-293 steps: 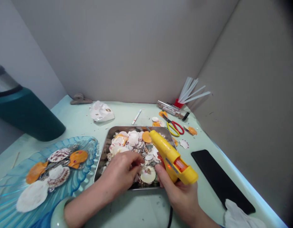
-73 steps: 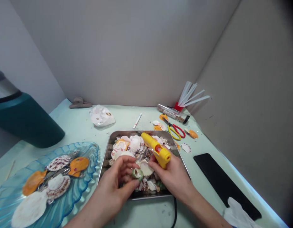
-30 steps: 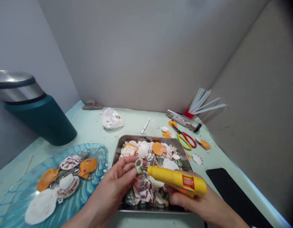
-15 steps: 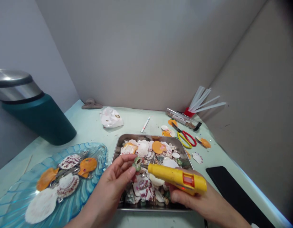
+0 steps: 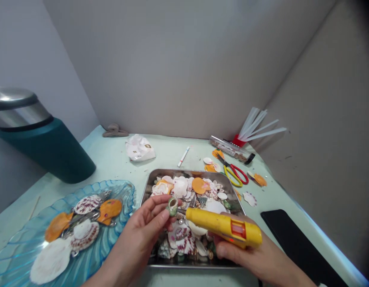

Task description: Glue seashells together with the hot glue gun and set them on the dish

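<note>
My left hand (image 5: 150, 223) pinches a small green snail shell (image 5: 172, 207) between thumb and fingers, its round opening facing up. Wrapped around a yellow hot glue gun (image 5: 223, 226) is my right hand (image 5: 235, 245); a small red light glows on the gun's side. The dark nozzle points left and lies right beside the shell; whether it touches cannot be told. Both hands are over a metal tray (image 5: 148, 187) heaped with scallop shells, spiral shells and other seashells.
At left, a blue shell-shaped dish (image 5: 121, 191) holds several shells, near a teal bottle (image 5: 49, 149). Behind the tray lie a crumpled white packet (image 5: 139, 148) and a marker (image 5: 183, 156). Scissors (image 5: 232, 171), glue sticks (image 5: 256, 123), a clear tube (image 5: 229, 148) and a black slab (image 5: 295, 239) are at right.
The green shell has turned slightly in my left fingers, so its opening shows more upward. The glue gun's nozzle has dropped a little from the opening toward the shell's lower side.
</note>
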`<state>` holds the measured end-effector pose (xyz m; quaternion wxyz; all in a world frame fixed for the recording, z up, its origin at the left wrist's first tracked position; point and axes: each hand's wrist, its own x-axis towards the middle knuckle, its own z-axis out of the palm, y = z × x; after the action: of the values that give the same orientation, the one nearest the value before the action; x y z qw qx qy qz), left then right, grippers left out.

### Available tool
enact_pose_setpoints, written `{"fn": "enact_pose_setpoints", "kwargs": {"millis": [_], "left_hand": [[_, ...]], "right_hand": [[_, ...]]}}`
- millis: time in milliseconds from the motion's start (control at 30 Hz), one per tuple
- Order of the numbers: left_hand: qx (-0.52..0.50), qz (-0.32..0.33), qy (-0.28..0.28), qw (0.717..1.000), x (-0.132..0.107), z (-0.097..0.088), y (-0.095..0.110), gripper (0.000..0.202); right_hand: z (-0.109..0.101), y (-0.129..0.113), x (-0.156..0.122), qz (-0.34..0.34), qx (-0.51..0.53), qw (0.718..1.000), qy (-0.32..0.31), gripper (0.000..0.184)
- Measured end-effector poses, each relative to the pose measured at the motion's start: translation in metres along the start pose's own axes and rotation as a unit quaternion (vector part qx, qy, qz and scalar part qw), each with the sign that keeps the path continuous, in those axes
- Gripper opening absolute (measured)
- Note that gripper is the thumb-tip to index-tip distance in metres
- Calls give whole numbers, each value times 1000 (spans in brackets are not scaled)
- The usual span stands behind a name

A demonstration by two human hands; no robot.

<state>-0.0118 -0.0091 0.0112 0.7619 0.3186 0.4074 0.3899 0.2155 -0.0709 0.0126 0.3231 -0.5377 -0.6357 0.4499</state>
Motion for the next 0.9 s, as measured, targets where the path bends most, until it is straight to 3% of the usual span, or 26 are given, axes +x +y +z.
{"fn": "enact_pose_setpoints", "kwargs": {"millis": [900], "left_hand": [[-6, 14, 1, 1000, 0, 3, 2, 32]], "right_hand": [[1, 1, 0, -28, -41, 999, 5, 21]]}}
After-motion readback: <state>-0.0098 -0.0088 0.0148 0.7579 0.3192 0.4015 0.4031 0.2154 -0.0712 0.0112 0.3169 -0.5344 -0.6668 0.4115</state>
